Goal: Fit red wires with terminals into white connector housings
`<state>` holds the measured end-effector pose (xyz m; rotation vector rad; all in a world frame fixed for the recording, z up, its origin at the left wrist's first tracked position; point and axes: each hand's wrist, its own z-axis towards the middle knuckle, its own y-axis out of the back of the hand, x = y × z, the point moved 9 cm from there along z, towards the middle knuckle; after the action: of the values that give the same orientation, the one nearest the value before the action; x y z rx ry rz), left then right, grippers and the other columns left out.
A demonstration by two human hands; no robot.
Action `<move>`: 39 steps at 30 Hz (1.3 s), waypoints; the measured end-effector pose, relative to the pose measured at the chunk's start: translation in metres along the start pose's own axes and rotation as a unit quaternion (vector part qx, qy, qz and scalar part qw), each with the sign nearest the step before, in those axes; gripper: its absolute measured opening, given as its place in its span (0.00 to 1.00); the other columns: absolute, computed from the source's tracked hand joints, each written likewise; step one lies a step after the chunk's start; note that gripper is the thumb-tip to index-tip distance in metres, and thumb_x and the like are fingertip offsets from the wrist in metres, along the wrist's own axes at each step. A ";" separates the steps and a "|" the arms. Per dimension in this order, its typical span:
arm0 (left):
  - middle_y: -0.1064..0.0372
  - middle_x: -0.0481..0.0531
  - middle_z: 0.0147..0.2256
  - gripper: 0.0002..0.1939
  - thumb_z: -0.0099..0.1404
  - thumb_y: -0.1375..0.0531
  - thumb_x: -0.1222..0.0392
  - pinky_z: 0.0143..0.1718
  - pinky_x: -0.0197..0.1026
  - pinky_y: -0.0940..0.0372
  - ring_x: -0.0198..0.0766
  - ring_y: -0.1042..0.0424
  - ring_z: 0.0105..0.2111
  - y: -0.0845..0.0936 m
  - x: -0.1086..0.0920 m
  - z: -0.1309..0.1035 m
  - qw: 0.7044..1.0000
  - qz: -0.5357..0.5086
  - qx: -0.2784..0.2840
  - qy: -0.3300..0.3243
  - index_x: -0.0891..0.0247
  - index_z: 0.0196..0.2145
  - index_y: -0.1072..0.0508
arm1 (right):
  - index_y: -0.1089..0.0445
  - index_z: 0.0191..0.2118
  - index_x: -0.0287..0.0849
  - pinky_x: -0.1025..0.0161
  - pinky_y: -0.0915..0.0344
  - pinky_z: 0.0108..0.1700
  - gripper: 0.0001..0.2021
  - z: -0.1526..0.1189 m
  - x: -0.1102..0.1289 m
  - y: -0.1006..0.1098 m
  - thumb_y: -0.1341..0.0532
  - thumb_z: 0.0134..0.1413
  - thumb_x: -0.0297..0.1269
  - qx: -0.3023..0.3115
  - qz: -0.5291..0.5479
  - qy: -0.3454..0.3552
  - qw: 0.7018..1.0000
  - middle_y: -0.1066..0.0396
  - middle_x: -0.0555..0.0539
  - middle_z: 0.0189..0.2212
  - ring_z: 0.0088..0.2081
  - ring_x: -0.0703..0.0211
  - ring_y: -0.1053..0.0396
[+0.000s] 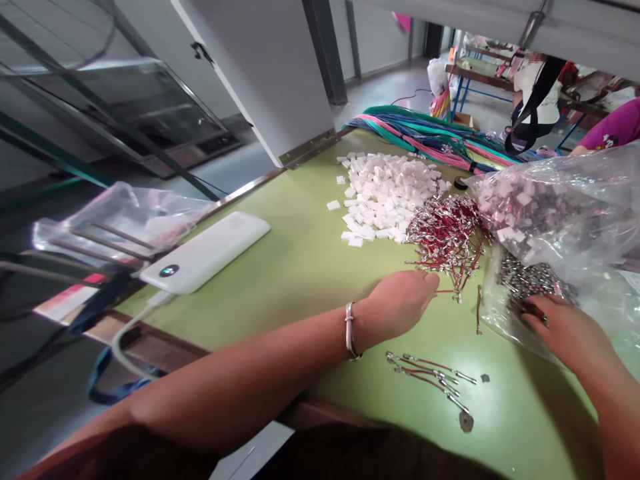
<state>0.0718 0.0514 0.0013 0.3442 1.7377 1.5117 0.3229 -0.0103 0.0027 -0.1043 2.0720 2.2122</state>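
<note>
My left hand, a bracelet on its wrist, is closed in a pinch on the end of a short red wire at the near edge of a heap of such wires with silvery metal terminals. My right hand is at the mouth of a clear plastic bag of small dark metal parts. Its thumb and fingers are curled together there, and what lies between them is too small to name. Several red wires with terminals lie in a loose row nearer to me, and one more wire lies between my hands.
White plastic pieces are heaped behind the wires. Another clear bag of pieces stands at right. Bundled coloured cables cross the back. A white power bank with a cable lies at left. People are at the far right.
</note>
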 end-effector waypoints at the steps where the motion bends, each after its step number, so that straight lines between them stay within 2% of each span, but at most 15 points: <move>1: 0.33 0.52 0.27 0.11 0.67 0.50 0.65 0.30 0.39 0.39 0.36 0.35 0.27 0.008 -0.003 -0.001 0.999 -0.034 -0.026 -0.011 0.65 0.32 0.29 | 0.26 0.39 0.45 0.60 0.40 0.29 0.10 0.001 0.004 -0.002 0.43 0.57 0.39 0.003 -0.013 0.010 1.000 0.24 0.44 0.36 0.29 0.54 0.29; 4: 0.30 0.52 0.29 0.10 0.64 0.47 0.62 0.34 0.39 0.37 0.35 0.33 0.30 0.025 -0.001 -0.002 0.972 -0.212 -0.099 -0.021 0.64 0.30 0.27 | 0.26 0.36 0.44 0.60 0.40 0.30 0.11 0.004 0.016 0.001 0.46 0.61 0.38 -0.016 -0.036 0.016 0.999 0.26 0.45 0.34 0.31 0.54 0.30; 7: 0.30 0.49 0.27 0.07 0.59 0.40 0.58 0.29 0.36 0.38 0.31 0.34 0.26 0.012 0.011 0.003 0.905 -0.421 -0.061 0.030 0.65 0.30 0.26 | 0.26 0.34 0.43 0.60 0.39 0.32 0.11 0.004 0.020 0.005 0.45 0.61 0.37 -0.038 -0.035 0.018 0.999 0.27 0.44 0.33 0.31 0.54 0.30; 9: 0.31 0.47 0.24 0.08 0.57 0.37 0.57 0.27 0.35 0.39 0.29 0.37 0.24 -0.003 0.018 0.005 0.857 -0.509 -0.023 0.072 0.65 0.31 0.25 | 0.25 0.33 0.43 0.59 0.38 0.32 0.12 0.004 0.017 0.007 0.45 0.61 0.37 -0.051 -0.022 0.012 0.998 0.26 0.44 0.35 0.31 0.54 0.30; 11: 0.32 0.46 0.23 0.08 0.57 0.36 0.58 0.26 0.34 0.39 0.28 0.38 0.22 -0.009 0.023 0.005 0.818 -0.567 -0.018 0.095 0.65 0.32 0.25 | 0.24 0.34 0.44 0.58 0.36 0.34 0.13 0.004 0.012 0.009 0.45 0.60 0.38 -0.063 -0.003 0.005 0.998 0.25 0.44 0.35 0.31 0.54 0.29; 14: 0.29 0.48 0.27 0.06 0.62 0.38 0.59 0.32 0.35 0.35 0.29 0.33 0.27 -0.010 0.026 0.006 0.758 -0.644 -0.031 0.104 0.65 0.32 0.26 | 0.23 0.35 0.45 0.56 0.34 0.37 0.13 0.003 0.009 0.017 0.45 0.59 0.39 -0.095 0.076 0.001 0.993 0.24 0.44 0.36 0.33 0.53 0.28; 17: 0.28 0.53 0.33 0.07 0.68 0.44 0.61 0.39 0.39 0.32 0.32 0.28 0.33 -0.008 0.024 0.005 0.714 -0.691 -0.033 0.110 0.66 0.36 0.28 | 0.23 0.36 0.46 0.57 0.32 0.35 0.11 0.001 0.008 0.024 0.42 0.55 0.42 -0.114 0.254 -0.027 0.960 0.24 0.46 0.31 0.31 0.55 0.29; 19: 0.32 0.49 0.27 0.09 0.70 0.48 0.62 0.34 0.37 0.32 0.30 0.31 0.28 -0.003 0.021 0.004 0.732 -0.673 -0.039 0.097 0.65 0.41 0.29 | 0.23 0.37 0.44 0.62 0.35 0.27 0.12 0.000 0.009 0.014 0.38 0.52 0.44 -0.071 0.408 -0.080 0.907 0.28 0.50 0.22 0.23 0.60 0.33; 21: 0.42 0.43 0.21 0.13 0.72 0.51 0.61 0.26 0.33 0.37 0.28 0.41 0.20 0.001 0.013 0.003 0.786 -0.613 -0.035 0.063 0.64 0.47 0.30 | 0.25 0.36 0.42 0.66 0.42 0.19 0.12 -0.003 0.020 0.001 0.36 0.49 0.44 -0.011 0.547 -0.131 0.827 0.35 0.54 0.16 0.16 0.65 0.41; 23: 0.48 0.41 0.20 0.15 0.72 0.52 0.61 0.22 0.32 0.42 0.28 0.46 0.19 0.003 0.003 0.001 0.845 -0.534 -0.018 0.028 0.62 0.52 0.32 | 0.26 0.34 0.41 0.69 0.47 0.16 0.12 -0.007 0.039 -0.007 0.35 0.47 0.44 0.027 0.636 -0.151 0.756 0.36 0.54 0.16 0.14 0.68 0.45; 25: 0.46 0.41 0.21 0.15 0.70 0.51 0.62 0.24 0.33 0.42 0.30 0.44 0.22 0.000 -0.006 -0.001 0.884 -0.467 0.007 0.007 0.64 0.52 0.34 | 0.27 0.32 0.40 0.70 0.47 0.15 0.12 -0.008 0.060 -0.006 0.34 0.46 0.44 0.043 0.669 -0.144 0.728 0.33 0.52 0.19 0.14 0.69 0.44; 28: 0.39 0.44 0.23 0.11 0.68 0.50 0.61 0.26 0.34 0.40 0.31 0.40 0.24 -0.010 -0.013 -0.003 0.908 -0.416 0.053 0.011 0.65 0.44 0.31 | 0.26 0.30 0.40 0.69 0.46 0.16 0.12 -0.008 0.085 0.004 0.35 0.47 0.46 0.029 0.648 -0.120 0.751 0.33 0.52 0.18 0.15 0.68 0.44; 31: 0.35 0.45 0.23 0.10 0.66 0.47 0.59 0.24 0.33 0.42 0.29 0.40 0.22 -0.021 -0.012 -0.004 0.904 -0.416 0.084 0.047 0.65 0.32 0.29 | 0.25 0.30 0.41 0.69 0.46 0.17 0.11 -0.008 0.096 0.017 0.36 0.49 0.45 -0.025 0.606 -0.096 0.789 0.38 0.54 0.15 0.16 0.68 0.45; 35: 0.30 0.47 0.24 0.11 0.63 0.42 0.58 0.25 0.33 0.41 0.28 0.37 0.23 -0.024 -0.013 -0.004 0.883 -0.462 0.067 0.053 0.66 0.26 0.28 | 0.24 0.31 0.42 0.68 0.44 0.18 0.09 -0.007 0.107 0.022 0.38 0.52 0.42 -0.042 0.567 -0.052 0.821 0.34 0.53 0.17 0.17 0.66 0.42; 39: 0.30 0.46 0.22 0.11 0.62 0.40 0.57 0.25 0.32 0.41 0.28 0.37 0.22 -0.027 -0.012 -0.003 0.878 -0.473 0.047 0.051 0.65 0.25 0.27 | 0.24 0.30 0.43 0.67 0.39 0.23 0.08 -0.009 0.114 0.030 0.39 0.54 0.38 -0.062 0.522 0.007 0.851 0.29 0.51 0.22 0.22 0.64 0.36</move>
<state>0.0848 0.0346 -0.0188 -0.5058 1.6650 0.7250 0.2060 -0.0175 0.0175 1.3005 2.2582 2.8160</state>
